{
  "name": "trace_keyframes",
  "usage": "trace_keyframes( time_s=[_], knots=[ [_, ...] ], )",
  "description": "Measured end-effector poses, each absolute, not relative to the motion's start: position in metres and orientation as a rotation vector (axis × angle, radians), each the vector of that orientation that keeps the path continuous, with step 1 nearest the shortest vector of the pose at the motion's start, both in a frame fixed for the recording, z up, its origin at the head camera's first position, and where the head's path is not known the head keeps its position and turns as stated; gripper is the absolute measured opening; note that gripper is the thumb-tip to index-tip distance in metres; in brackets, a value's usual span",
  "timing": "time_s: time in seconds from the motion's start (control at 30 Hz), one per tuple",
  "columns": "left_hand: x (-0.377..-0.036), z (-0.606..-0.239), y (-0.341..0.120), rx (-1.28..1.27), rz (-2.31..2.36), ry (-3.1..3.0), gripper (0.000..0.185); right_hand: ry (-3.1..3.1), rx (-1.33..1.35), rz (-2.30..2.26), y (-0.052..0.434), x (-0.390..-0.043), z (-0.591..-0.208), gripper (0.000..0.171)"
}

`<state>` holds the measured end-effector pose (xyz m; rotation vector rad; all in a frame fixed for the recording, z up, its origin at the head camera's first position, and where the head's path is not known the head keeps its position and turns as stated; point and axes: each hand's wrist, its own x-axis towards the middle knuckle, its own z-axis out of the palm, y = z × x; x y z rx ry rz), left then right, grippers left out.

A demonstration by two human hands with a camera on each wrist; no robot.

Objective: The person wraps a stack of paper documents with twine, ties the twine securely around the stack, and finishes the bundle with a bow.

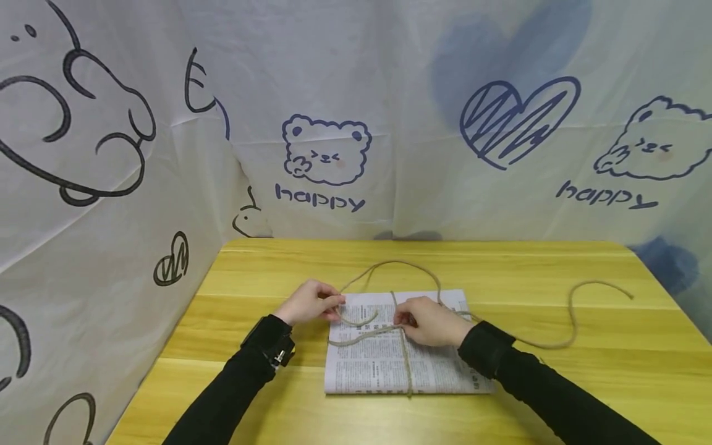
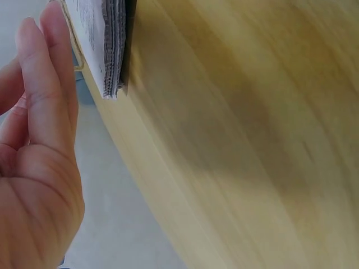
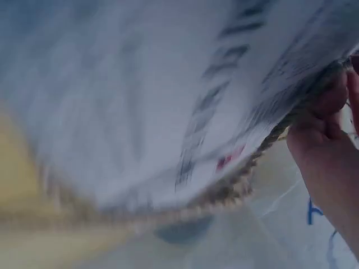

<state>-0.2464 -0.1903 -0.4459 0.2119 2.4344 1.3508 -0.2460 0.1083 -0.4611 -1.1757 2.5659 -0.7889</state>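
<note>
Twine (image 1: 408, 364) crosses a folded stack of newspapers (image 1: 384, 371) lying mid-table (image 1: 556, 402), its loose tail trailing off to my right. I have my left hand (image 1: 308, 303) pinching a strand at the stack's left edge, and my right hand (image 1: 431, 321) curled round the cord at the crossing on top. I judge the twine rough and limp, gripping well; the paper looks soft and easily creased, so I'd take hold at the crossing.
</note>
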Motion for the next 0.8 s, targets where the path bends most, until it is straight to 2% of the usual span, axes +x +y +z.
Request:
trace_keyframes(
  time_s=[0.2,0.43,0.5,0.57,0.8],
  knots=[
    [-0.246,-0.448,-0.192,0.22,1.358,2.42,0.025,2.598,-0.799,-0.99,0.101,-0.25,-0.459,0.011],
    [-0.245,-0.449,-0.193,0.24,1.371,2.399,0.025,2.671,-0.652,-0.919,0.091,-0.256,-0.462,0.045],
    [-0.244,-0.45,-0.193,0.23,1.377,2.393,0.025,2.642,-0.637,-0.933,0.091,-0.258,-0.462,0.049],
    [-0.244,-0.45,-0.193,0.224,1.378,2.394,0.025,2.574,-0.615,-0.993,0.092,-0.26,-0.463,0.049],
    [-0.246,-0.448,-0.187,0.2,1.324,2.429,0.022,2.353,-0.629,-1.208,0.101,-0.266,-0.463,0.035]
  ],
)
